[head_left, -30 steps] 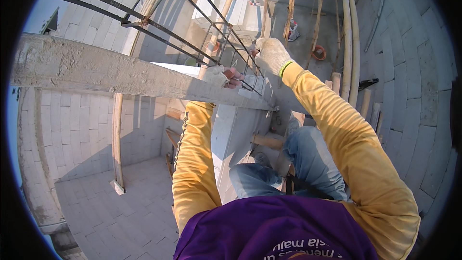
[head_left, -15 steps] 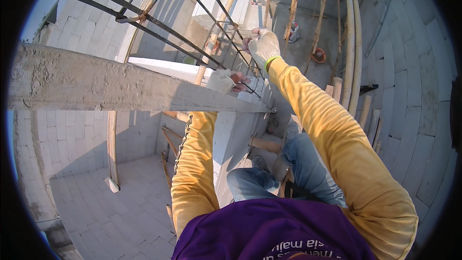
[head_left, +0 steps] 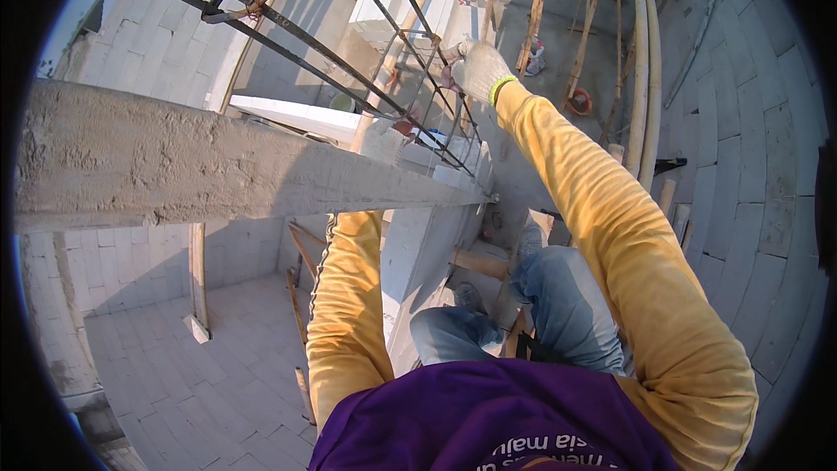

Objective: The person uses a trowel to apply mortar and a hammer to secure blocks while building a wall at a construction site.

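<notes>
A cage of dark steel reinforcing bars (head_left: 349, 76) with tied cross ties slants from the upper left down to the far end of a grey concrete beam (head_left: 174, 157). My right hand (head_left: 481, 71), in a pale knit glove with bare fingertips and a green cuff, is raised at the cage's right side. Its fingers are curled by a bar; what they hold is too small to name. Behind the beam's upper edge, my left hand (head_left: 384, 139), also gloved, reaches up among the lower bars. Its fingertips are blurred and partly covered by the steel.
Stacked white blocks (head_left: 440, 13) stand beyond the cage. Wooden poles (head_left: 643, 70) rise at the right, near an orange bucket (head_left: 578, 101). A block wall (head_left: 741, 148) curves along the right. Below the beam, a lower floor (head_left: 209, 366) shows at left, with a propped timber (head_left: 199, 279).
My left hand has shifted left and slightly up along the bars. The right hand has moved a little right, staying by the cage. The view has shifted slightly.
</notes>
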Demonstrator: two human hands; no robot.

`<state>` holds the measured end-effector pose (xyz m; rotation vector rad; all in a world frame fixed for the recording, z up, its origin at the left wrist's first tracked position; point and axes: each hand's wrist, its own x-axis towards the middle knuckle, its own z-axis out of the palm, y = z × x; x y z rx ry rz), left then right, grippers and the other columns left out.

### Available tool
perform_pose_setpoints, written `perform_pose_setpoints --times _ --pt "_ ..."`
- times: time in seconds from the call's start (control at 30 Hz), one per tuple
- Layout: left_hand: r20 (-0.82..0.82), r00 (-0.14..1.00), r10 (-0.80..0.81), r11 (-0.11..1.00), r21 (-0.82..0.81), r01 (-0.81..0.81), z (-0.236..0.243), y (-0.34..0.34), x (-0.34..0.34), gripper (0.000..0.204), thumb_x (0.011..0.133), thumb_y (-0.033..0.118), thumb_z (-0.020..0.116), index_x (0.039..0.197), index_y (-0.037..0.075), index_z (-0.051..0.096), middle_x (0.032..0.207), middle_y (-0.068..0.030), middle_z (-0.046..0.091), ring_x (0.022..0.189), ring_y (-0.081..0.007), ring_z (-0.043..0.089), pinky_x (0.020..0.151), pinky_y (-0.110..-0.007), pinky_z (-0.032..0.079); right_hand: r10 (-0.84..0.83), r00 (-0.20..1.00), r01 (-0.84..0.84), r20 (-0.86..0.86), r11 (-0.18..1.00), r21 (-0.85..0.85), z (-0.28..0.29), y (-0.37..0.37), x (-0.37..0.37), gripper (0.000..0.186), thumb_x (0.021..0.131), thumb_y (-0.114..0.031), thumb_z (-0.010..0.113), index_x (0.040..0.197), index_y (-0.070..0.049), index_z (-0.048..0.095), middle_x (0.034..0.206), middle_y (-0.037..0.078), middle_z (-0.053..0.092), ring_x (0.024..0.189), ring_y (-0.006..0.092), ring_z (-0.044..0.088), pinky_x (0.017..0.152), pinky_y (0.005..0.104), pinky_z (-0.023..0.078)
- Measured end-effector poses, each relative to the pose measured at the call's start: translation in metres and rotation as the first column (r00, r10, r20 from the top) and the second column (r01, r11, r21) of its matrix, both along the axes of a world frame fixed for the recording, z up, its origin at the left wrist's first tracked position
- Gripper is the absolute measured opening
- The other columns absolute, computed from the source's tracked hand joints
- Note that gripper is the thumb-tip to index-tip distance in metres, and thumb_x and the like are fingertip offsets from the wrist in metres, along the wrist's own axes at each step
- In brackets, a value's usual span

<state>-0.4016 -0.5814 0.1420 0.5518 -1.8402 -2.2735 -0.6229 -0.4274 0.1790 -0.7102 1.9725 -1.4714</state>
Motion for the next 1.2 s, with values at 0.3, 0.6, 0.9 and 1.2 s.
perform_pose_setpoints --times 0.3,0.6,0.9,1.2 --pt "-0.040 0.999 -0.026 0.910 0.414 0.040 0.008 0.027 -0.076 0.066 0.105 0.045 0.040 0.156 0.006 0.027 0.156 -0.0176 0.039 0.141 -0.0284 0.041 0.116 -0.044 0.033 0.275 0.961 -0.275 0.007 0.960 0.045 0.006 0.006 -0.033 0.022 0.089 -0.003 0.050 0.100 0.004 0.069 0.074 0.012 0.067 0.063 0.0181 0.069 0.056 0.0277 0.057" --pt "-0.051 0.994 -0.100 0.946 0.303 0.111 0.004 0.020 -0.094 0.055 0.095 0.039 0.067 0.135 0.003 0.053 0.112 -0.0085 0.064 0.100 -0.0209 0.061 0.093 -0.038 0.052 0.349 0.936 -0.332 -0.054 0.922 0.198 0.019 -0.003 -0.034 0.023 0.086 -0.001 0.051 0.099 0.001 0.070 0.073 0.011 0.068 0.066 0.0160 0.069 0.056 0.0303 0.056" --pt "-0.064 0.998 0.003 0.939 0.342 0.019 -0.008 0.018 -0.099 0.053 0.091 0.038 0.073 0.119 -0.006 0.061 0.103 -0.0112 0.066 0.097 -0.0228 0.063 0.092 -0.038 0.055 0.190 0.739 -0.070 -0.646 0.976 0.207 -0.002 0.008 -0.013 0.026 0.080 -0.003 0.059 0.106 -0.001 0.065 0.091 0.020 0.070 0.089 0.0334 0.069 0.077 0.0397 0.053" --pt "-0.197 0.968 -0.156 0.928 0.307 0.212 -0.014 0.017 -0.105 0.060 0.102 0.048 0.053 0.129 -0.005 0.060 0.110 -0.0115 0.068 0.103 -0.0225 0.064 0.099 -0.036 0.051 0.001 0.927 -0.047 -0.374 0.992 -0.115 -0.023 0.042 0.008 0.014 0.084 -0.013 0.063 0.089 0.000 0.063 0.091 0.023 0.066 0.091 0.0393 0.065 0.080 0.0435 0.051"
